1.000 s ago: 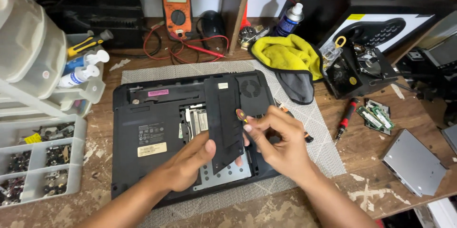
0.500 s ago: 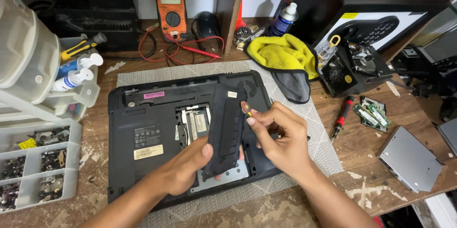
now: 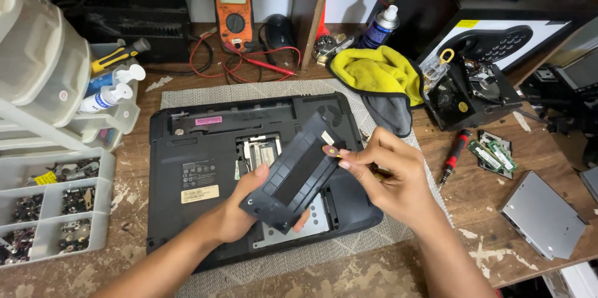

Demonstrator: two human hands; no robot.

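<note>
Over workbench, both hands (image 3: 398,179) closed around black cover panel (image 3: 298,173).

The cover panel (image 3: 298,173) you hold is matt black plastic with a faintly ribbed centre. The laptop (image 3: 205,167) beneath it has the same matt black plastic shell, with a paper label and bare metal in its open bays. It rests on a grey woven mat (image 3: 380,236) of coarse cloth. The workbench (image 3: 473,198) is rough, worn wood with pale scuffed patches. The yellow cloth (image 3: 377,70) looks soft and fuzzy. The drive (image 3: 543,214) at your right is smooth brushed metal.
</note>
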